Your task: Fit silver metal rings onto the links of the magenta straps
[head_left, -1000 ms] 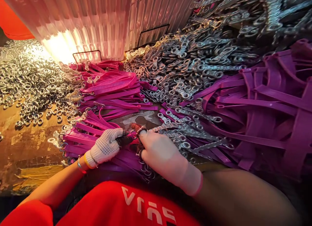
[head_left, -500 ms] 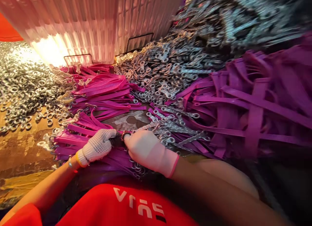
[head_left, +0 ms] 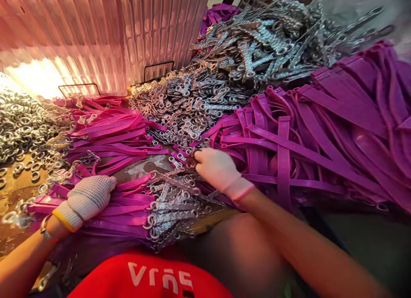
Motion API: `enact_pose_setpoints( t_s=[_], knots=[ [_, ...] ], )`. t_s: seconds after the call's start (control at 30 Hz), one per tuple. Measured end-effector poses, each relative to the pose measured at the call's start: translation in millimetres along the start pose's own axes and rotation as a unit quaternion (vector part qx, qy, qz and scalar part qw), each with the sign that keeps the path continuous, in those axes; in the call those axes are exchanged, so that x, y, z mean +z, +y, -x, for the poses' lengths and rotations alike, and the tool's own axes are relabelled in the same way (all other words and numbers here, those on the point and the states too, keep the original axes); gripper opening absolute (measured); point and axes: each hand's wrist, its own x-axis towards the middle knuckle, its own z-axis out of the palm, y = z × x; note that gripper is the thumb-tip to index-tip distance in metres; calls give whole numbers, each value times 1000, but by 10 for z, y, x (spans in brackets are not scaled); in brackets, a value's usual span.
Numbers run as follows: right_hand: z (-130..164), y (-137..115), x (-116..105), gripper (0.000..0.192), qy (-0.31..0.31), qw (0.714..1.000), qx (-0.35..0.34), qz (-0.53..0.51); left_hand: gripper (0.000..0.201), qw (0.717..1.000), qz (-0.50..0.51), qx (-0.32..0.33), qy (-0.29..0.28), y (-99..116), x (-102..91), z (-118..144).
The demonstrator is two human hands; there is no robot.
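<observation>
My left hand (head_left: 91, 198), in a white knitted glove with dark dots, rests on a bundle of magenta straps (head_left: 128, 210). Its fingers are curled under, so whatever they hold is hidden. Short chain lengths (head_left: 175, 214) with ring ends are joined to the straps' right ends. My right hand (head_left: 216, 167), in a plain white glove with a pink cuff, is reaching forward to the right. Its fingers are pinched together at small metal links and strap ends; a dark reddish-brown bit at the fingertips is too unclear to name.
A second bundle of magenta straps (head_left: 112, 129) lies farther back. Loose metal rings (head_left: 19, 129) heap at left. Metal chain pieces (head_left: 257, 49) pile up behind. Purple straps (head_left: 321, 131) form a large heap at right. Translucent ribbed panels (head_left: 160, 28) stand at the back.
My hands have parted from a dark object they held together. The left has moved left onto the straps, the right forward and right to the links. The view has shifted right.
</observation>
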Motion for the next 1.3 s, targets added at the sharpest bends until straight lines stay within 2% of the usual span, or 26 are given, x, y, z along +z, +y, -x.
enact_pose_setpoints(
  t_s=[0.07, 0.13, 0.2, 0.23, 0.27, 0.33, 0.4, 0.47, 0.53, 0.6, 0.63, 0.67, 0.7, 0.73, 0.8, 0.87, 0.93, 0.97, 1.03, 1.1, 1.17, 1.23, 1.3],
  knots=[
    [-139, 165, 92, 26, 26, 999, 19, 30, 37, 1000, 0, 5, -11, -32, 39, 59],
    [-194, 217, 182, 30, 51, 997, 8, 60, 35, 998, 53, 14, 10, -72, 53, 114],
    [-175, 196, 243, 34, 70, 994, 8, 86, 32, 979, 187, 2, 78, -79, 35, 182],
    [-150, 175, 258, 37, 71, 993, 17, 94, 34, 953, 281, -16, 111, -60, 16, 220],
    [-124, 155, 264, 41, 67, 992, 24, 100, 38, 912, 387, -35, 129, -26, -4, 256],
    [-89, 123, 253, 47, 41, 993, 31, 103, 49, 794, 597, -50, 103, 72, -37, 308],
    [-93, 97, 221, 50, 8, 994, 34, 99, 58, 655, 756, -20, 15, 171, -42, 321],
    [-121, 70, 175, 47, -13, 995, 43, 87, 59, 542, 837, 13, -72, 236, -15, 309],
    [-136, 54, 119, 42, -26, 996, 51, 74, 55, 467, 874, 27, -131, 265, 25, 297],
    [-116, 66, 64, 34, -37, 996, 44, 66, 50, 422, 890, 24, -169, 278, 59, 299],
    [-92, 82, 43, 29, -39, 997, 39, 62, 49, 411, 893, 20, -180, 287, 68, 309],
    [-61, 100, 29, 24, -32, 997, 37, 52, 47, 411, 893, 14, -184, 301, 70, 324],
    [-24, 115, 25, 21, -14, 999, 37, 27, 46, 423, 887, 9, -183, 322, 65, 343],
    [16, 120, 30, 20, 12, 999, 35, -16, 45, 448, 877, 2, -173, 349, 54, 366],
    [107, 69, 63, 27, 73, 986, 5, -153, 44, 521, 843, -5, -131, 422, 21, 415],
    [209, -95, 100, 30, 119, 941, -59, -312, 48, 606, 791, 16, -84, 506, -5, 453],
    [313, -358, 109, 27, 126, 881, -122, -440, 56, 692, 718, 60, -37, 584, -1, 465],
    [360, -506, 99, 30, 109, 858, -142, -481, 61, 735, 673, 83, -7, 617, 14, 458],
    [432, -778, 52, 39, 75, 831, -178, -521, 69, 799, 588, 114, 62, 665, 63, 427],
    [469, -962, -5, 43, 79, 821, -201, -529, 74, 822, 543, 126, 116, 688, 111, 390],
    [486, -1039, -43, 43, 88, 819, -206, -528, 74, 811, 559, 128, 117, 691, 132, 371],
    [498, -1043, -38, 43, 91, 821, -195, -528, 57, 789, 597, 116, 93, 681, 118, 379],
    [517, -1024, 6, 44, 111, 830, -184, -515, 25, 780, 616, 89, 68, 667, 83, 407]
  ],
)
